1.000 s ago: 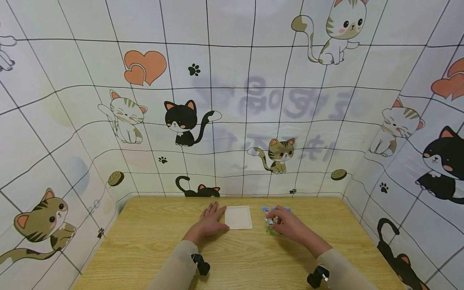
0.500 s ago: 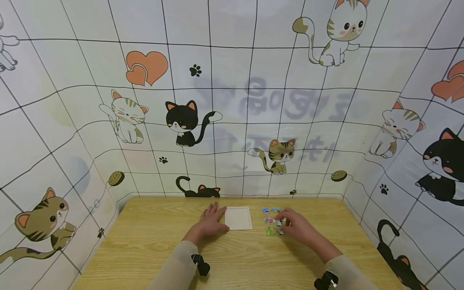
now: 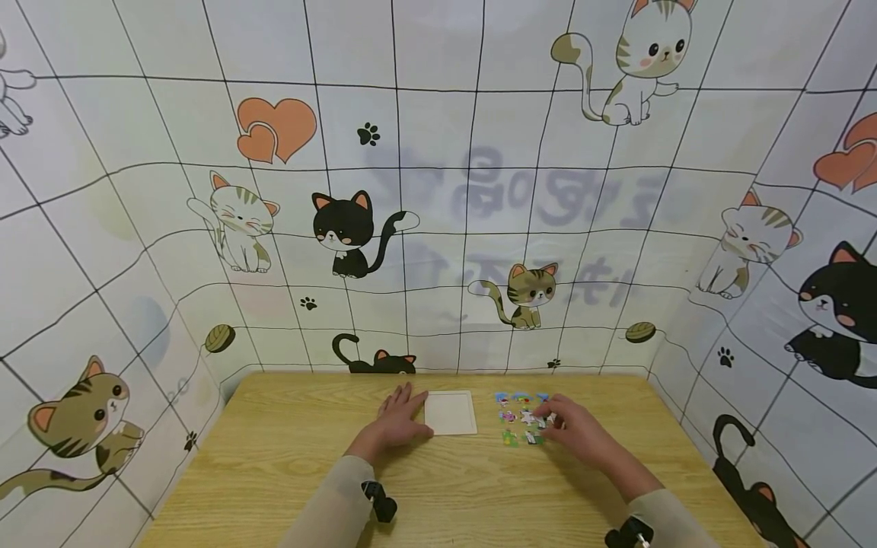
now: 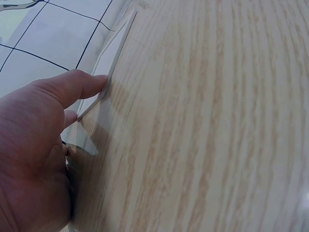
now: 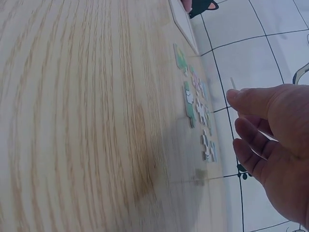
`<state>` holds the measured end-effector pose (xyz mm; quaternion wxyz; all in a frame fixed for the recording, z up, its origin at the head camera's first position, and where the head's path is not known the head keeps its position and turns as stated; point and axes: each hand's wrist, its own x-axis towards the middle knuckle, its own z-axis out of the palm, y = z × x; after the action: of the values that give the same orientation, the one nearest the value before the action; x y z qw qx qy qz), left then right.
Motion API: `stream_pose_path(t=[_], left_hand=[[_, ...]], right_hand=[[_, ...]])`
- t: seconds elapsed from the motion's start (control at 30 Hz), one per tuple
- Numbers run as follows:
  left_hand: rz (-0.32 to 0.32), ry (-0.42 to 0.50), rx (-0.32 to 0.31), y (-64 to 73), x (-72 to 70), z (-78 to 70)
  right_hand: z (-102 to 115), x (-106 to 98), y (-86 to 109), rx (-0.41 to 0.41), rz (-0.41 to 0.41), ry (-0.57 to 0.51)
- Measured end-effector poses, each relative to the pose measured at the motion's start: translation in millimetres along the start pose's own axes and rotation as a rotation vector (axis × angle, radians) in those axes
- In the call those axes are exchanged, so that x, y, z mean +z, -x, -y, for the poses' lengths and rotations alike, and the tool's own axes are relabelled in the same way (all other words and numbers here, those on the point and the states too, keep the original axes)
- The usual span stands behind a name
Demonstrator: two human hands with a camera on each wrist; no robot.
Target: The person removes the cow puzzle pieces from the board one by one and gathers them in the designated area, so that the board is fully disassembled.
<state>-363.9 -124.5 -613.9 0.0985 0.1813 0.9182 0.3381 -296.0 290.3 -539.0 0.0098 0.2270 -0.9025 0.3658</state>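
A square white puzzle tray (image 3: 450, 412) with a raised rim lies on the wooden table. My left hand (image 3: 400, 418) rests flat at its left side, fingers straight, thumb touching the tray's near corner. In the left wrist view the thumb (image 4: 91, 84) lies against the tray's rim (image 4: 116, 58). Several colourful jigsaw pieces (image 3: 508, 438) lie spaced in rows right of the tray. Over their right side, my right hand (image 3: 582, 434) pinches a jigsaw piece (image 5: 232, 83), seen edge-on as a thin pale sliver above the table. Its printed face is hidden.
The wooden table (image 3: 288, 457) extends around the tray and pieces. A white grid-lined curtain (image 3: 438, 190) with printed cats encloses the back and both sides of the table. A black camera mount (image 3: 379, 501) sits on my left wrist.
My right hand has moved to the right across the jigsaw pieces, and more of them now show, separated by gaps. The left hand and the tray have stayed in place.
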Motion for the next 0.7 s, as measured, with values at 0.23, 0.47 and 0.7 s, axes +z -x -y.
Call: stream_pose_path(t=[0.23, 0.47, 0.7], left_hand=[[-0.005, -0.006, 0.001, -1.5, 1.0, 0.6], [-0.008, -0.009, -0.003, -1.5, 1.2, -0.4], [-0.016, 0.006, 0.004, -1.4, 1.2, 0.3]], right_hand=[[-7, -4, 4.0, 0.018, 0.006, 0.014], [-11, -8, 9.1, 0.037, 0.010, 0.018], [-12, -11, 13.3, 0.052, 0.018, 0.018]])
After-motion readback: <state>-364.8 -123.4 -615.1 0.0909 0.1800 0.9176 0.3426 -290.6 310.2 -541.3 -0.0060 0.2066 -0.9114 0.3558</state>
